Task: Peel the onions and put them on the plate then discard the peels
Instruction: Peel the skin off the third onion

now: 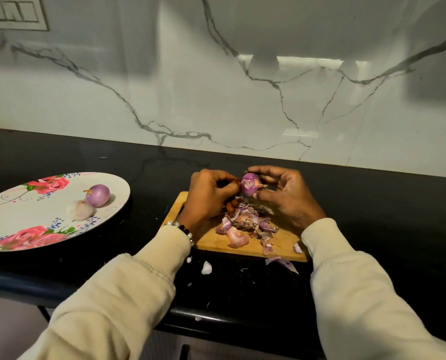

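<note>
Head view: you're looking down at a black surface (372, 203) w/ a white marble-pattern wall behind.
Held onion: purple onion (250, 184), partly peeled w/ pale patches, held up above the far edge of the wooden cutting board (281, 242), between both your hands.
Left hand (208, 196): fingers curled, tips pinching at the onion's left side; can't tell if it's skin or the onion itself you've got.
Right hand (286, 196): fingers curled over the onion's top, thumb under its right side, gripping it.
Peels: pile of purple and brownish onion peels (245, 224) on the board, right below your hands; a few bits at the board's near edge, some off it on the surface.
Plate: floral plate (21, 219) w/ pink roses, well apart to the left on the surface.
On plate: one peeled purple onion (97, 195), touching a paler whitish onion (80, 209) just nearer to you.
Wrists: cream sleeves on both arms; beaded bracelet (184, 229) on your left wrist.
Far left: green object at frame edge, too cut off to ID.
</note>
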